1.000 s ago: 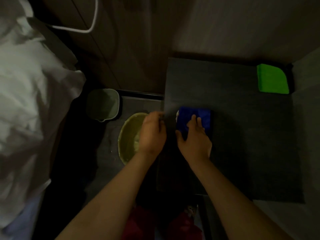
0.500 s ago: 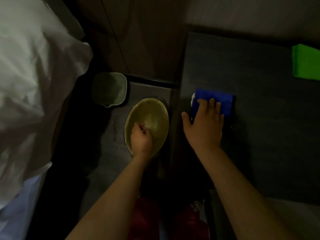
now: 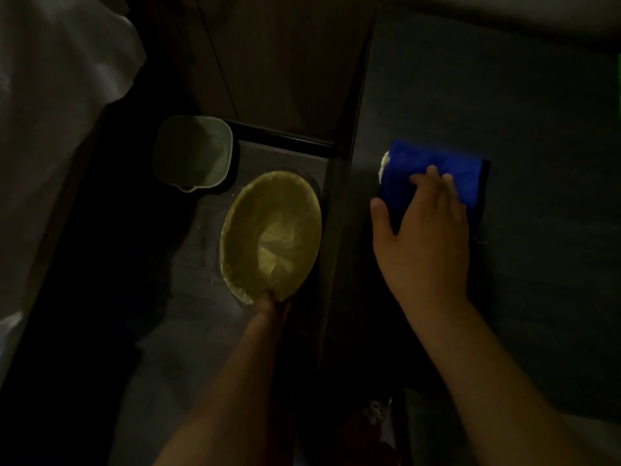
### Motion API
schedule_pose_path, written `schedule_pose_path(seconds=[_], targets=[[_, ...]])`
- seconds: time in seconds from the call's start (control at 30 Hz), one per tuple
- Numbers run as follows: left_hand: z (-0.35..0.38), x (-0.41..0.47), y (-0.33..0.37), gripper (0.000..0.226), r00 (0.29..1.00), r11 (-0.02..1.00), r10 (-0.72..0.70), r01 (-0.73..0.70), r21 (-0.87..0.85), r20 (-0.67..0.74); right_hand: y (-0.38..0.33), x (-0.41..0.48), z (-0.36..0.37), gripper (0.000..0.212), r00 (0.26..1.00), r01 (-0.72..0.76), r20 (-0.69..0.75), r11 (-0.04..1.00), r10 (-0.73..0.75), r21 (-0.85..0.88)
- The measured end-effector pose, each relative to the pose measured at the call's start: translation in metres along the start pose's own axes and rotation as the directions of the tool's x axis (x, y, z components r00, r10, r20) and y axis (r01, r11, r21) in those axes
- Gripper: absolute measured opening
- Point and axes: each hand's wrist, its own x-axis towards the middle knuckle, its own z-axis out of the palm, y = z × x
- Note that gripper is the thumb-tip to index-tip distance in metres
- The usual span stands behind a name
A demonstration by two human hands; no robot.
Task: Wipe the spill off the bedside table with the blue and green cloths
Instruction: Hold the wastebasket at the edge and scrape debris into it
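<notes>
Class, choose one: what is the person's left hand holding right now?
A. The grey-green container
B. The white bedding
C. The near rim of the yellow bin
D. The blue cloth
C: the left hand grips the near rim of the yellow lined bin, while the right hand presses the blue cloth on the bedside table.

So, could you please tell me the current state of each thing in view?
blue cloth: folded, flat on the bedside table, under the right hand
yellow bin: lined, on the floor, rim gripped by the left hand
green bin: upright, untouched
</notes>
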Motion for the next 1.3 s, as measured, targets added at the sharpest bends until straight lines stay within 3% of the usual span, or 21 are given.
schedule_pose_path(seconds=[0.17,0.33,0.53,0.63,0.73,0.87,1.03,1.1,1.17,1.3], targets=[[0.002,0.012,0.003,0.049,0.998,0.984,-0.064,0.064,-0.165,0.004,-0.003,0.001,0.001,0.064,1.0,0.004,0.007,0.999,-0.004,-0.044],[0.0,0.007,0.004,0.041,0.998,0.975,-0.046,0.053,-0.214,0.04,-0.002,0.001,0.001,0.064,1.0,0.017,0.026,0.996,-0.014,-0.09],[-0.004,-0.022,0.02,0.042,0.997,0.997,0.074,-0.075,-0.03,-0.03,0.002,0.003,-0.001,0.065,0.999,0.035,0.032,0.991,-0.031,-0.133],[-0.008,-0.052,0.029,0.033,0.987,0.986,0.138,-0.144,-0.082,-0.082,0.004,0.003,-0.006,0.067,0.997,0.047,0.059,0.987,-0.038,-0.15],[-0.01,-0.082,0.045,0.038,0.963,0.969,0.192,-0.217,-0.121,-0.187,0.005,0.004,-0.013,0.07,0.992,0.06,0.12,0.985,-0.04,-0.164],[-0.006,-0.12,0.065,0.026,0.918,0.946,0.299,-0.322,-0.047,-0.26,-0.002,0.008,-0.023,0.067,0.985,0.06,0.17,0.976,-0.023,-0.211],[0.004,-0.154,0.083,0.017,0.895,0.942,0.327,-0.335,0.027,-0.305,-0.009,0.015,-0.032,0.055,0.983,0.088,0.179,0.951,-0.034,-0.298],[0.012,-0.165,0.086,0.015,0.883,0.933,0.347,-0.358,0.025,-0.317,-0.009,0.015,-0.03,0.054,0.978,0.105,0.203,0.951,-0.046,-0.291],[0.02,-0.171,0.086,0.029,0.876,0.927,0.359,-0.374,0.016,-0.323,-0.009,0.017,-0.028,0.052,0.974,0.114,0.221,0.955,-0.053,-0.275],[0.033,-0.183,0.085,0.039,0.894,0.935,0.311,-0.349,-0.067,-0.324,-0.007,0.021,-0.028,0.045,0.977,0.037,0.213,0.995,-0.017,-0.089]])
